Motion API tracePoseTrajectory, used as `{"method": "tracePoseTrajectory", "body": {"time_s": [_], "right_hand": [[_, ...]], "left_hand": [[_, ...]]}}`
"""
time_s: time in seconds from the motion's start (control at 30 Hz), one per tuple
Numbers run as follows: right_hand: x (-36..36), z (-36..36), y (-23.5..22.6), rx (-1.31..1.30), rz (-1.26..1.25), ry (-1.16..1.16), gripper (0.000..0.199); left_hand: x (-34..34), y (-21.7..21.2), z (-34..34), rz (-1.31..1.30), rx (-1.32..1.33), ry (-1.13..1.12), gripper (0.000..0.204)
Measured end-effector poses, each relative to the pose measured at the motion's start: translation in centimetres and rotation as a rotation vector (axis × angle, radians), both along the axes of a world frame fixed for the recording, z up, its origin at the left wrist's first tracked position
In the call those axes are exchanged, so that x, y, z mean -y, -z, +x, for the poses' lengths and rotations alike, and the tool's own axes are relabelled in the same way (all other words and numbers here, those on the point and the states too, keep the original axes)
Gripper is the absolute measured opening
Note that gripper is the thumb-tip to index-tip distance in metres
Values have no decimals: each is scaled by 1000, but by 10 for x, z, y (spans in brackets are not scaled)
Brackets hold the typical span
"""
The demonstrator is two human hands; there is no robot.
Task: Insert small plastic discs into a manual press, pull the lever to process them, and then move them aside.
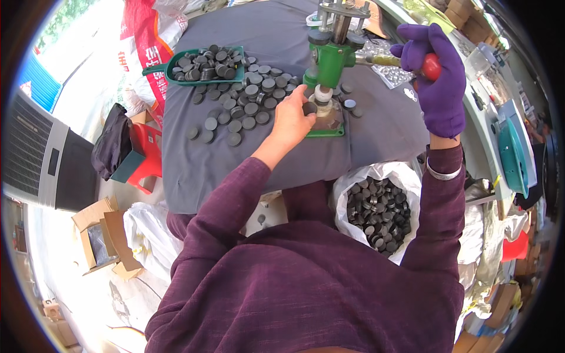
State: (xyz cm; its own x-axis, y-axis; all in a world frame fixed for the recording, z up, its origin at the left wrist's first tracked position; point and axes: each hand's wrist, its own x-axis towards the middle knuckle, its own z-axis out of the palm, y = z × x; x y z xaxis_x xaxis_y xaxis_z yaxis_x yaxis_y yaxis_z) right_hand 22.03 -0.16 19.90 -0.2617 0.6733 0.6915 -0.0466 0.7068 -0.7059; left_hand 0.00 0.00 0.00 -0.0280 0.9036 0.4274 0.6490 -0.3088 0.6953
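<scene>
A small green hand press [333, 66] stands on the grey cloth-covered table, its green base under a white round die [323, 94]. My bare left hand [289, 119] is beside the die, thumb and fingers closed on a dark round disc [309, 108]. In a purple glove, my right hand [438, 82] is wrapped around the red ball knob [431, 66] at the end of the press lever. Many loose dark discs [251, 109] lie left of the press. A green scoop [172, 66] heaped with more discs rests behind them.
A white sack [416, 182] full of dark discs stands below the table's front edge, beside my right arm. A clear bag of small shiny parts [393, 76] lies right of the press. On the left are a red stool [148, 154] and an open cardboard box [89, 216].
</scene>
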Motion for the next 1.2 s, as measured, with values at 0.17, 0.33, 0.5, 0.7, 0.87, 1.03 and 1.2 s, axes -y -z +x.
{"method": "tracePoseTrajectory", "body": {"time_s": [0.17,0.33,0.5,0.7,0.87,1.03,1.2], "right_hand": [[1,-1,-2,-44,-25,-41,49],[6,-3,0,-73,-49,13,49],[13,16,28,72,86,110,26],[54,11,113,61,66,147,16],[51,9,96,94,101,149,19],[46,6,44,53,-16,149,30],[4,8,8,-69,-17,-44,39]], "left_hand": [[-15,2,25,32,106,-86,78],[-24,4,35,44,115,-125,81],[-19,4,34,45,184,-138,74],[2,5,-14,336,-192,-148,43],[36,7,-59,101,-785,-215,20],[60,39,-65,325,-729,-150,23],[55,26,-64,135,-596,-57,25]]}}
